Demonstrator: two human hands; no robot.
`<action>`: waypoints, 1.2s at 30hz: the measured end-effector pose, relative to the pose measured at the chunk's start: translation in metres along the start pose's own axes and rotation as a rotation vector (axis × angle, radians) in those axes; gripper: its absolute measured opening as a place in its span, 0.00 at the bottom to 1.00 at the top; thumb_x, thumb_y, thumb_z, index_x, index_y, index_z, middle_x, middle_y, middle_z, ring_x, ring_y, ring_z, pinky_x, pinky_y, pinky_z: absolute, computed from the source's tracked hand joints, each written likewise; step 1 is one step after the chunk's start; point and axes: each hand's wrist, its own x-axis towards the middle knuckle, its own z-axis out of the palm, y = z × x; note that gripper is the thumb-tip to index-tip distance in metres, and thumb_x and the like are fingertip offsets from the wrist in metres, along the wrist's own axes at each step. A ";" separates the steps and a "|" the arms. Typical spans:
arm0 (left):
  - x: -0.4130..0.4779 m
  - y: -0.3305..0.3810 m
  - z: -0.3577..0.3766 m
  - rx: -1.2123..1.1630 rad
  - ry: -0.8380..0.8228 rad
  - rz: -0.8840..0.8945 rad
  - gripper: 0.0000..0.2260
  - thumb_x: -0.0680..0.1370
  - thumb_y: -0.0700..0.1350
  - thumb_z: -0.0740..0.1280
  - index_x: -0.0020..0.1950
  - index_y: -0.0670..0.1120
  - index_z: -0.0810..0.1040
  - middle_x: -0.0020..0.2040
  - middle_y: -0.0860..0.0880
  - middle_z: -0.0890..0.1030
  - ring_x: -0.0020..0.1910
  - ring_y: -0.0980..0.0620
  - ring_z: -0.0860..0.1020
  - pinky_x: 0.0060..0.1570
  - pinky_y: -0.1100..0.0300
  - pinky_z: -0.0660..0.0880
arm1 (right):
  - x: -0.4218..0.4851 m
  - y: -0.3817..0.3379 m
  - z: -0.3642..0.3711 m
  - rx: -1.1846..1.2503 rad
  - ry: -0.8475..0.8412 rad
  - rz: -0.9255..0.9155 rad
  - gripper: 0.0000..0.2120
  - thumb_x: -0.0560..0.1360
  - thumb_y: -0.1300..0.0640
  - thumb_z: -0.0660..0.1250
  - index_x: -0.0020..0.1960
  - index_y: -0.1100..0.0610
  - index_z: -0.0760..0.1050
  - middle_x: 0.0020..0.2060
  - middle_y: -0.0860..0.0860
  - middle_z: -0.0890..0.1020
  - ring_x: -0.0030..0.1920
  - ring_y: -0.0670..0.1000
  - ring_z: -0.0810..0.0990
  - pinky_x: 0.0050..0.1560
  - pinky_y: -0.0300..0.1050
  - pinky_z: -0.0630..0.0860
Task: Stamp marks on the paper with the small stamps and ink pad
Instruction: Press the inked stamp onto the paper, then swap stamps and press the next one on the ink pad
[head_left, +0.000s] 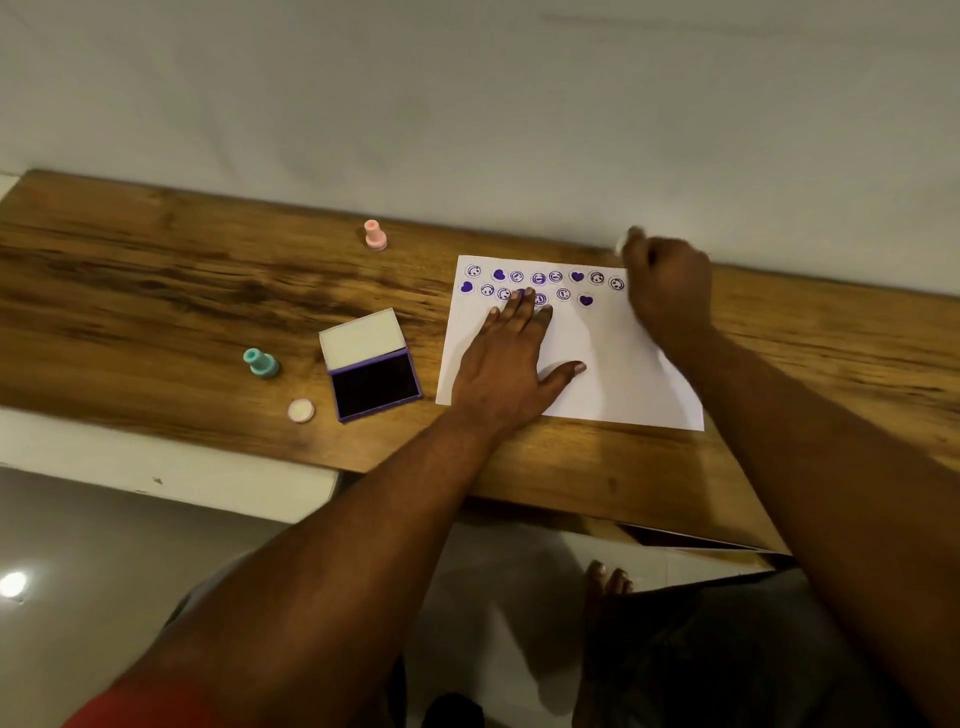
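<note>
Wooden tabletop (156, 270) against a pale wall (467, 104) — glossy grey floor (104, 545) below.

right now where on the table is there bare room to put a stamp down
Widest: the bare table left of the pink stamp and teal stamp. Also wood right of the paper, past the right hand. Crowded around the teal stamp, cap and ink pad.

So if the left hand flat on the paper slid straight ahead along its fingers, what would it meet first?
Only the purple stamped marks just ahead of the left hand, then the far edge of the paper. Nothing solid seems to stand before the wall, though depth is unclear.
</note>
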 end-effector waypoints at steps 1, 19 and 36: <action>0.000 -0.001 0.000 0.000 0.001 0.000 0.39 0.81 0.71 0.57 0.85 0.47 0.59 0.85 0.46 0.55 0.84 0.50 0.51 0.78 0.57 0.42 | 0.006 0.002 -0.009 0.206 0.068 0.099 0.27 0.82 0.40 0.55 0.40 0.58 0.82 0.31 0.54 0.83 0.36 0.59 0.80 0.38 0.49 0.71; -0.012 -0.015 -0.054 0.009 0.185 0.045 0.36 0.80 0.69 0.63 0.81 0.49 0.68 0.83 0.47 0.62 0.82 0.48 0.59 0.75 0.56 0.51 | -0.006 -0.051 0.002 0.631 -0.091 0.133 0.21 0.81 0.43 0.58 0.46 0.56 0.83 0.33 0.48 0.78 0.35 0.47 0.74 0.41 0.47 0.71; -0.171 -0.179 -0.161 0.124 0.344 -0.079 0.14 0.78 0.60 0.70 0.38 0.53 0.82 0.34 0.58 0.80 0.30 0.59 0.76 0.32 0.56 0.75 | -0.096 -0.218 0.069 0.166 -0.624 -0.750 0.12 0.73 0.48 0.77 0.54 0.51 0.85 0.45 0.44 0.85 0.41 0.45 0.82 0.41 0.42 0.78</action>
